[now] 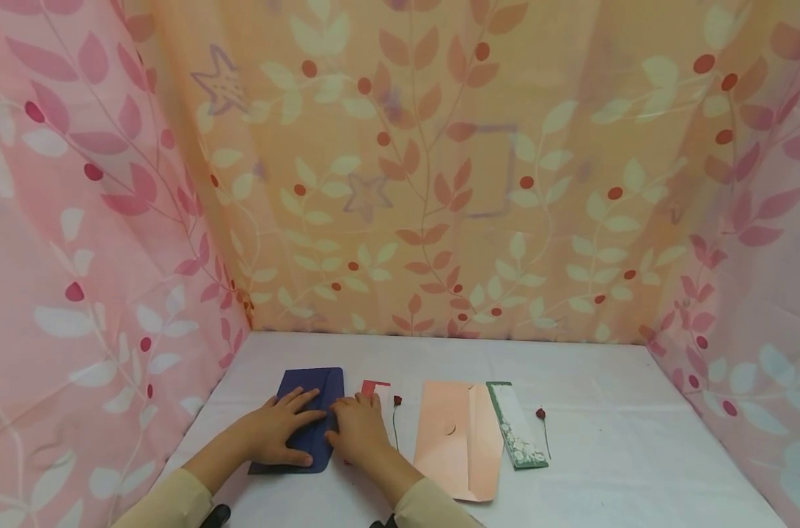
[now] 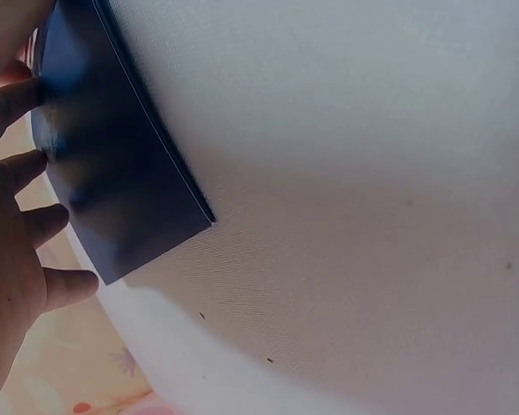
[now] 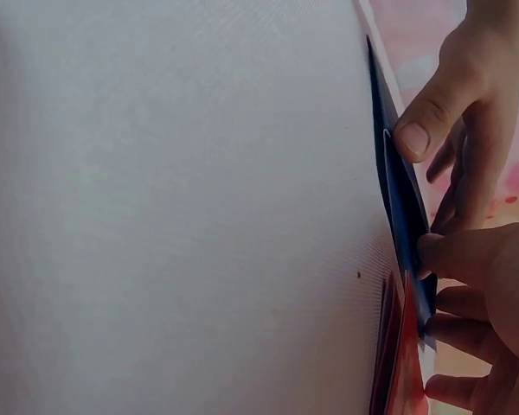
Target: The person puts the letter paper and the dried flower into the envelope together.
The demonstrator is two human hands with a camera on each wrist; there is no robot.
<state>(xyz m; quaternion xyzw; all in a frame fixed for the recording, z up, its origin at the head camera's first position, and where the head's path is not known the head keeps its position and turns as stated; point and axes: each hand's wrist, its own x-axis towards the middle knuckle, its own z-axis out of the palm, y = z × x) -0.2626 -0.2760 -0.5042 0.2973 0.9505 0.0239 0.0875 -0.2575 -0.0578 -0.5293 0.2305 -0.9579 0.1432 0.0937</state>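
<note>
A navy blue envelope (image 1: 294, 440) lies on the white table at the left, its long flap along the right side. My left hand (image 1: 284, 427) rests on it with the fingers spread, thumb near the lower edge. At the flap side is my right hand (image 1: 360, 425), its thumb and fingertips touching the flap. In the right wrist view, the blue flap (image 3: 405, 207) stands slightly off the envelope near the left thumb. A red-edged card (image 1: 376, 385) lies partly hidden beneath the right hand; beside it is a small dark-red rose (image 1: 397, 401) on a thin stem.
Right of my hands lies a peach envelope (image 1: 442, 447) with a flap crease and a small dark curved mark. A green-bordered card (image 1: 517, 425) with white flowers overlaps its right edge. Another dried rose (image 1: 541, 414) lies farther right. Patterned curtains (image 1: 426, 183) enclose the white table (image 1: 611, 440).
</note>
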